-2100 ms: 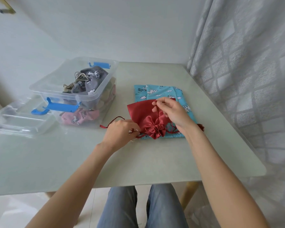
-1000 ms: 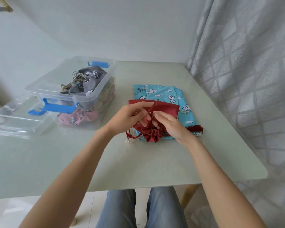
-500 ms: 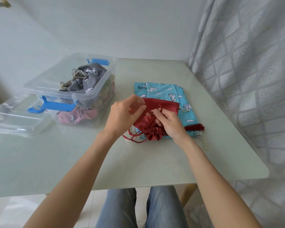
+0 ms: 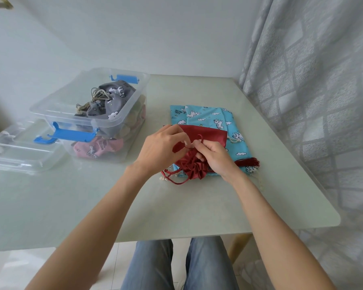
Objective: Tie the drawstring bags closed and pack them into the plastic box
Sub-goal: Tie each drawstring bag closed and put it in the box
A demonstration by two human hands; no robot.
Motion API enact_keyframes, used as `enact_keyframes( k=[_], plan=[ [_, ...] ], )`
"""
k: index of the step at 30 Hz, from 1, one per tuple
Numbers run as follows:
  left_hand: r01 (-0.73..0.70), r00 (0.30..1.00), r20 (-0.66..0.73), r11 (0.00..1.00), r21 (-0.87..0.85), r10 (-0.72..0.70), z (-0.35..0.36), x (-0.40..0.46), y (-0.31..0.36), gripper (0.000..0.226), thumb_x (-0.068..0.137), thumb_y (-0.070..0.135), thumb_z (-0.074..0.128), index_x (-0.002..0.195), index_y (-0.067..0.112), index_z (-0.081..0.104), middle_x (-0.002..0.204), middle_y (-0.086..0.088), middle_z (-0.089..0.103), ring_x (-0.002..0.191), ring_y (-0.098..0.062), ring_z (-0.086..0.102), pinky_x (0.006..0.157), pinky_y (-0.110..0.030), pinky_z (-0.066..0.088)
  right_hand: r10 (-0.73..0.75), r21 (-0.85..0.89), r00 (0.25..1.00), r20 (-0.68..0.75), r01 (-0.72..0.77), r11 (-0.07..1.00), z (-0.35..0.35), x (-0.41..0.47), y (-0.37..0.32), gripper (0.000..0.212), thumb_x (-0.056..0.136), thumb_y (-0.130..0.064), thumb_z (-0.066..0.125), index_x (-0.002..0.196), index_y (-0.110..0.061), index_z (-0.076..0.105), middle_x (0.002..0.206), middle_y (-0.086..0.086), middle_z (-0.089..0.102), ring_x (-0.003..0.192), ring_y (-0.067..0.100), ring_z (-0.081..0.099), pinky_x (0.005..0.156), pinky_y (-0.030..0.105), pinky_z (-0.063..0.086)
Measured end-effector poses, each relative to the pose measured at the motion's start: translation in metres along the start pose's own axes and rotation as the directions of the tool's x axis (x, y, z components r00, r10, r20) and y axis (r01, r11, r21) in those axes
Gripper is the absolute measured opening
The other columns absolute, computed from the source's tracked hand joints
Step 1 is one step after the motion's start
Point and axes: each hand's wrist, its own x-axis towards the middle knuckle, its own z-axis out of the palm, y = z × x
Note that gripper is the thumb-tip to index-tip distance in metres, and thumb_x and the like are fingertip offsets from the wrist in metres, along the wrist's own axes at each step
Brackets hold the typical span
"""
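Both hands meet over the small dark-red satin drawstring bag (image 4: 199, 151), which lies on the pale green desk (image 4: 197, 206) on top of the near end of a flat turquoise cloth bag printed with white clouds and animals (image 4: 210, 118). The red bag's long axis runs away from the person, with its gathered, ruffled mouth toward the near edge and its flat bottom toward the wall. The left hand (image 4: 164, 147) pinches a loop of the thin red cord (image 4: 198, 138) between thumb and forefinger just above the gathered neck; the right hand (image 4: 216, 158) has its fingers curled narrow around the cord and the neck from the other side, so the two sets of fingertips are touching or very nearly so. Loose cord trails on the desk to the left of the ruffle, and a red tassel (image 4: 248, 163) lies out to the right. This looks like the middle of forming the knot: the mouth is already drawn shut, the tie not yet finished. The clear plastic box with blue latches (image 4: 117, 122) stands well apart to the left and slightly farther away, already holding a grey printed bag (image 4: 111, 101) over a pink one (image 4: 96, 149); its clear lid (image 4: 19, 151) rests beside it. The left hand is the nearer one for carrying the bag across.
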Motion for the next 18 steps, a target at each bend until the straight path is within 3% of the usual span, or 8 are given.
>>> enact_keyframes(
  k=[4, 9, 15, 18],
  plan=[
    [0.188, 0.982, 0.04, 0.96, -0.206, -0.184, 0.001, -0.004, -0.011, 0.004, 0.085, 0.023, 0.063, 0.087, 0.021, 0.06, 0.09, 0.012, 0.052, 0.071, -0.008, 0.052, 0.061, -0.025, 0.044, -0.022, 0.128, 1.0, -0.02, 0.024, 0.991, -0.007, -0.002, 0.001, 0.021, 0.098, -0.021, 0.047, 0.096, -0.015, 0.067, 0.059, -0.011, 0.05, 0.058, 0.003, 0.044, 0.063, 0.014, 0.039],
    [0.353, 0.932, 0.109, 0.791, -0.5, -0.347, 0.004, -0.006, -0.004, 0.009, 0.089, 0.016, 0.061, 0.086, 0.022, 0.055, 0.084, 0.009, 0.061, 0.07, -0.004, 0.054, 0.061, -0.009, 0.038, -0.059, 0.115, 0.998, -0.032, 0.062, 0.991, -0.006, -0.001, 0.002, 0.013, 0.096, -0.012, 0.051, 0.094, -0.017, 0.063, 0.066, -0.004, 0.053, 0.059, -0.002, 0.052, 0.062, 0.012, 0.044],
    [0.398, 0.892, 0.076, 0.696, -0.598, -0.445, 0.003, -0.002, 0.004, 0.007, 0.088, 0.02, 0.063, 0.091, 0.024, 0.058, 0.088, 0.009, 0.066, 0.074, 0.0, 0.059, 0.068, -0.012, 0.044, -0.019, 0.127, 0.999, -0.034, 0.023, 0.992, -0.008, 0.002, 0.003, 0.014, 0.095, -0.013, 0.053, 0.094, -0.019, 0.065, 0.067, -0.003, 0.058, 0.059, 0.0, 0.052, 0.064, 0.013, 0.045],
    [0.513, 0.837, 0.211, 0.589, -0.624, -0.505, 0.004, -0.008, 0.011, 0.041, 0.073, 0.043, 0.074, 0.102, 0.021, 0.056, 0.088, 0.011, 0.067, 0.073, 0.004, 0.061, 0.067, -0.01, 0.047, -0.003, 0.132, 0.998, -0.07, 0.012, 0.991, -0.009, 0.002, 0.002, 0.012, 0.093, -0.014, 0.055, 0.092, -0.017, 0.067, 0.07, -0.003, 0.062, 0.059, 0.001, 0.054, 0.066, 0.014, 0.047]
  ],
)
